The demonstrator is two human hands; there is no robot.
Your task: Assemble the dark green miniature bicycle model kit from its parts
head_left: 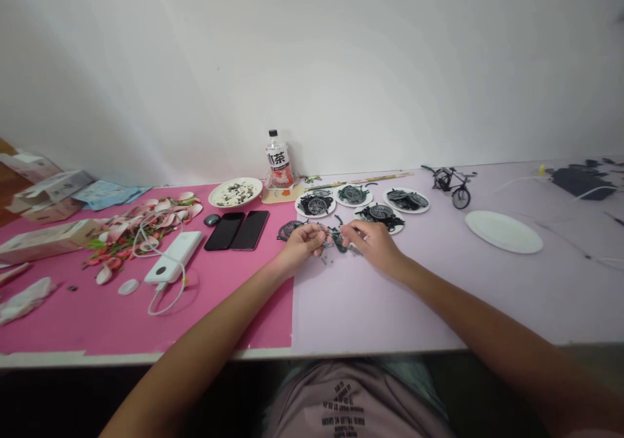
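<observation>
Closest of all, a printed shirt [344, 402] at the bottom edge, and two bare forearms stretching up over the tabletop [390, 308], half pink, half pale lilac! Up front, the left hand [305, 242] has its grip pinched together on small parts [340, 243], right between the two hands. Facing it, the right hand [373, 243] bends its fingers in at the same cluster; whether its grip is clamped on a piece or merely touching, I cannot tell. Just beside the left hand, a dark wheel [286, 231]! Beyond, four white plates [396, 229] loaded with dark wheels and pieces. Off to the right stands a model bicycle [453, 186] on its wheels, an oval plate [504, 233] nearby. Over on the pink side: two phones [237, 231] side by side, a white power bank [174, 258] with its cable, pink petals [146, 230], and at the wall, a bottle [279, 165]!
</observation>
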